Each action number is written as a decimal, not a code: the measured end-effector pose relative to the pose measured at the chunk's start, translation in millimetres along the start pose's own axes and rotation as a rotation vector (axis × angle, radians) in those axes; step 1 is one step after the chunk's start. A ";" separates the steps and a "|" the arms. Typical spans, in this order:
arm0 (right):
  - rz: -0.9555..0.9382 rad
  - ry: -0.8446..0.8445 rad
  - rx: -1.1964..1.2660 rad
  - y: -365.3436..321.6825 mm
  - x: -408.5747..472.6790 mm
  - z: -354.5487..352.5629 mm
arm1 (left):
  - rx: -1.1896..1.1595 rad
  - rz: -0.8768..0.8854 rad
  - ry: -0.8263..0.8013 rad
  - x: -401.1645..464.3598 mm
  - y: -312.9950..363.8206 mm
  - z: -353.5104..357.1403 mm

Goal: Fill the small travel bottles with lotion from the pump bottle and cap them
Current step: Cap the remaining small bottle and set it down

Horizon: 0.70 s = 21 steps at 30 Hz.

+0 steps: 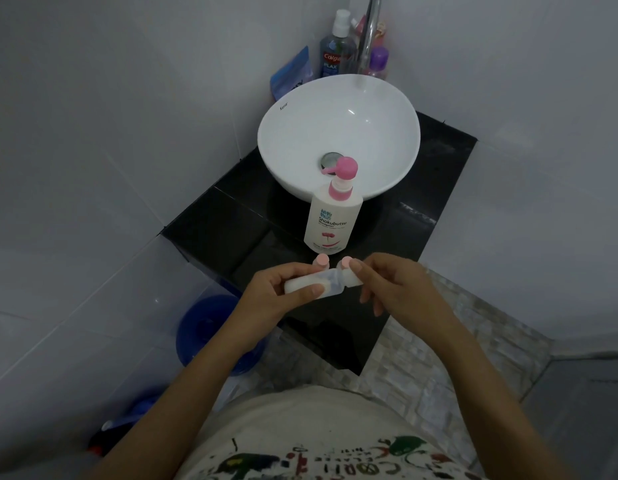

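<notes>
A white pump bottle [332, 220] with a pink pump head stands on the black counter [231, 216], just in front of the white sink bowl [338, 133]. My left hand [276, 292] holds a small travel bottle [311, 284] on its side, partly filled with white lotion. At that bottle's neck, my right hand [390, 282] pinches a white cap [354, 278] between thumb and forefinger. Two small bottles with pink caps [79, 259] [345, 262] stand on the counter right behind my hands, mostly hidden by my fingers.
Behind the sink stand a chrome tap [368, 32], a mouthwash bottle [335, 53], a purple-capped bottle [378, 62] and a blue pouch [293, 72]. A blue bucket [207, 327] sits on the floor to the left, below the counter. White tiled walls close in on both sides.
</notes>
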State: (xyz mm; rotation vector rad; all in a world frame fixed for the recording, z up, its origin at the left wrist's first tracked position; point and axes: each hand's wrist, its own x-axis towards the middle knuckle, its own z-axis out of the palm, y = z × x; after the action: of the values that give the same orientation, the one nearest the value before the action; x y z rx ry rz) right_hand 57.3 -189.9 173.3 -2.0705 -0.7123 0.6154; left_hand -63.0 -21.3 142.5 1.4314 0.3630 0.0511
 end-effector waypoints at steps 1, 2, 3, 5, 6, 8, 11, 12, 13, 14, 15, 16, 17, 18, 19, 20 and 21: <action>-0.029 -0.028 0.038 0.8 -0.4 -1.0 | -0.002 0.000 0.003 -0.3 -0.1 -0.2; -0.066 -0.060 0.070 2.5 -0.6 -2.8 | -0.004 0.001 0.007 -0.4 -0.2 -0.2; -0.099 -0.084 0.081 3.8 -1.2 -4.6 | -0.007 0.003 0.010 -0.6 -0.2 -0.3; -0.083 -0.082 0.067 4.3 -1.5 -3.3 | -0.005 0.002 0.008 -0.5 -0.1 -0.1; -0.045 -0.066 0.054 2.4 -1.2 -1.0 | 0.001 -0.001 0.004 -0.4 -0.3 0.2; 0.019 -0.021 0.022 -1.5 -0.1 2.5 | 0.008 -0.005 -0.002 -0.6 -0.5 0.6; -0.038 -0.058 0.079 -0.8 -0.4 -0.1 | -0.004 0.001 0.004 -1.6 -0.5 -0.2; -0.069 -0.087 0.091 0.5 -0.8 -2.2 | -0.007 0.004 0.009 -2.0 -0.1 -0.5; -0.081 -0.096 0.090 1.3 -1.3 -3.4 | -0.009 0.005 0.012 -2.2 0.1 -0.7; -0.066 -0.089 0.089 2.0 -1.7 -2.9 | -0.009 0.006 0.012 -2.2 0.2 -0.7; -0.027 -0.074 0.091 0.8 -1.4 -1.4 | -0.005 0.006 0.010 -2.1 0.0 -0.3; 0.010 -0.048 0.087 -1.1 -1.1 0.8 | -0.001 0.006 0.008 -2.0 -0.2 0.3; 0.044 -0.027 0.084 -2.6 -0.8 2.5 | 0.000 0.006 0.007 -2.0 -0.4 0.8; 0.051 -0.018 0.092 -2.8 -0.8 3.4 | 0.000 0.008 0.007 -2.0 -0.1 1.2; 0.037 -0.026 0.110 -3.7 -1.4 3.8 | 0.001 0.012 0.009 -2.1 0.4 1.3; 0.007 -0.048 0.132 -3.2 -1.9 3.4 | 0.001 0.016 0.010 -2.3 1.1 1.1; -0.019 -0.069 0.148 -2.6 -2.4 2.2 | -0.002 0.019 0.011 -2.4 1.6 0.9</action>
State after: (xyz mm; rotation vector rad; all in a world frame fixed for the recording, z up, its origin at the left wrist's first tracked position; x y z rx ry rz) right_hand 53.5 -189.1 174.7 -1.9121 -0.7040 0.7107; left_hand -64.6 -22.5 144.7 1.4334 0.3581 0.0748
